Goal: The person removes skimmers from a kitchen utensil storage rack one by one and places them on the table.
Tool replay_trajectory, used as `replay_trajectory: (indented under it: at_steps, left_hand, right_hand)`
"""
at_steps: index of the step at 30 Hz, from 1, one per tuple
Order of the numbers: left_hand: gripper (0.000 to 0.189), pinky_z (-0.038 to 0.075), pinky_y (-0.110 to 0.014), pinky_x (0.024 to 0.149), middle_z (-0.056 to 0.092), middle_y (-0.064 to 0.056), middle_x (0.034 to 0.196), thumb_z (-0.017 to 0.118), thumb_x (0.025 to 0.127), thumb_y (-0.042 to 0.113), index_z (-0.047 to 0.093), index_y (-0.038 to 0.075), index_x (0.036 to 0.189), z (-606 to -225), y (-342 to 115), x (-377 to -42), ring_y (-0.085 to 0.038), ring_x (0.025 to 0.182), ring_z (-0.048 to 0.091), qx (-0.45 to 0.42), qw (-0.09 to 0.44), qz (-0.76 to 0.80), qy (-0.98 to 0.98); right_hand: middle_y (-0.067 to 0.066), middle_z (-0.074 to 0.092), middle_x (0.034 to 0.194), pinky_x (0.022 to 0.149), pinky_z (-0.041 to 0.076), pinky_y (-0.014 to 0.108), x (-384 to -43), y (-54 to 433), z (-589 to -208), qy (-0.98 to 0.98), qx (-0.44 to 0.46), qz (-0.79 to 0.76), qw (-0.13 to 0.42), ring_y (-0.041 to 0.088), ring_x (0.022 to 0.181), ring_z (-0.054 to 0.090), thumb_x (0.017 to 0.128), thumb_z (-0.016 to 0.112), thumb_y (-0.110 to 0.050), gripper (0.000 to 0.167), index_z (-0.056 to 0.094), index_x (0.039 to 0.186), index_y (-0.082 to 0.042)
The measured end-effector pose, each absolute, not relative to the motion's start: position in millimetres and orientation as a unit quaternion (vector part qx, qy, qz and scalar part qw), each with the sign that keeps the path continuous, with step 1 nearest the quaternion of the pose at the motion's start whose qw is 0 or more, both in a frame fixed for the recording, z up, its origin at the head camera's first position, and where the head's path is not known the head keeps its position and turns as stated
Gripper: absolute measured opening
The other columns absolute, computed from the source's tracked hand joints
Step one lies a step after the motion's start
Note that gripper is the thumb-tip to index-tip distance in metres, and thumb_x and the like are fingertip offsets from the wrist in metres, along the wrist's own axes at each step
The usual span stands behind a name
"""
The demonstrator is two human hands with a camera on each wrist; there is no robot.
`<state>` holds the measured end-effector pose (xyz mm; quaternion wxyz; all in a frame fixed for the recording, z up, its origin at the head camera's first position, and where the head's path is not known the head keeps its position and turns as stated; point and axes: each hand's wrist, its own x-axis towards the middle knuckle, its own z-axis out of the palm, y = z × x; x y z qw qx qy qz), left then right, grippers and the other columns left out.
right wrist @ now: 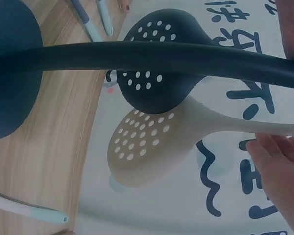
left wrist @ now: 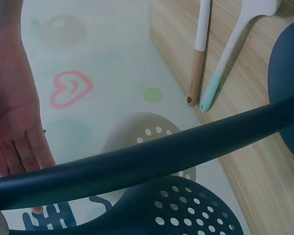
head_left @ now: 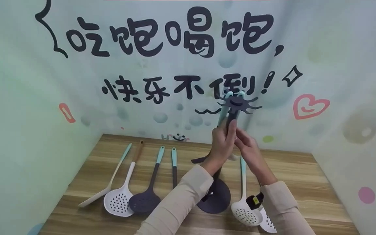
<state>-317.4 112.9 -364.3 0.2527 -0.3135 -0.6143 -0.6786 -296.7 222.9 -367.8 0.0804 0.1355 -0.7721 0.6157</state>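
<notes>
A dark utensil stand [head_left: 237,103] rises before me, its pole [right wrist: 152,56] going down to a round base [head_left: 219,199]. My left hand [head_left: 222,142] grips it just under the hooked top, thumb lying up along the pole. Two skimmers hang at the far side, their mint handle tops at the hooks. One is a dark skimmer [right wrist: 161,93]; the other is a white skimmer [right wrist: 142,147], to its right. My right hand [head_left: 249,150] pinches the white skimmer's handle, fingers behind it in the right wrist view. Seen from the left wrist, the pole partly covers that hand.
On the wooden table [head_left: 282,169] lie a white turner [head_left: 95,195], a white skimmer with a wooden handle [head_left: 119,203] and a dark one [head_left: 144,199] at left. At right lies another white skimmer [head_left: 246,213], beside a part-hidden white slotted utensil [head_left: 268,222]. Printed sheeting [head_left: 162,71] stands behind.
</notes>
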Motion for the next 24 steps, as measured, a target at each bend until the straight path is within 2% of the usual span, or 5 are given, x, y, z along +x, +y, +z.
replay_trajectory:
  at_steps: [5,9,15,19,24]
  left_hand:
    - [0.067,0.030,-0.016,0.047,0.042,-0.007,0.058,0.031,0.092,0.061,0.047,-0.003,0.080,-364.1,111.9,-317.8,-0.004,0.052,0.039,-0.313,0.249,-0.676,-0.619]
    - [0.064,0.030,-0.014,0.049,0.045,-0.014,0.058,0.030,0.095,0.056,0.046,-0.004,0.079,-361.5,111.3,-314.1,-0.002,0.053,0.039,-0.316,0.247,-0.671,-0.624]
    - [0.058,0.030,-0.014,0.048,0.042,-0.013,0.056,0.030,0.098,0.050,0.044,-0.003,0.078,-345.1,106.6,-293.1,0.002,0.053,0.037,-0.322,0.241,-0.674,-0.620]
    - [0.060,0.028,-0.015,0.047,0.038,-0.002,0.056,0.030,0.097,0.052,0.043,-0.003,0.078,-342.0,104.9,-290.2,0.002,0.051,0.035,-0.329,0.240,-0.675,-0.615]
    - [0.057,0.025,-0.015,0.046,0.036,-0.003,0.055,0.034,0.096,0.051,0.042,-0.002,0.076,-340.8,100.6,-293.8,0.001,0.049,0.032,-0.331,0.248,-0.680,-0.604]
  right_hand:
    - [0.015,0.053,0.132,0.092,0.046,0.019,-297.1,226.6,-370.9,-0.774,0.113,0.616,0.090,0.007,0.111,0.056,0.097,0.044,-0.004,0.036,0.049,0.132,-0.002]
    - [0.013,0.060,0.122,0.091,0.048,0.025,-294.3,230.6,-373.1,-0.766,0.097,0.628,0.098,0.007,0.102,0.062,0.096,0.047,-0.005,0.033,0.053,0.128,0.000]
    - [-0.005,0.066,0.106,0.087,0.050,0.026,-286.4,239.7,-374.9,-0.757,0.087,0.638,0.113,0.008,0.097,0.063,0.094,0.050,-0.004,0.032,0.053,0.125,0.004]
    - [0.000,0.068,0.099,0.081,0.052,0.023,-275.9,247.2,-371.8,-0.768,0.093,0.619,0.135,0.011,0.091,0.066,0.093,0.052,-0.002,0.029,0.057,0.121,0.005]
    - [0.009,0.068,0.092,0.076,0.054,0.022,-261.2,251.4,-363.4,-0.786,0.109,0.586,0.166,0.015,0.082,0.068,0.090,0.054,0.002,0.026,0.060,0.115,0.006]
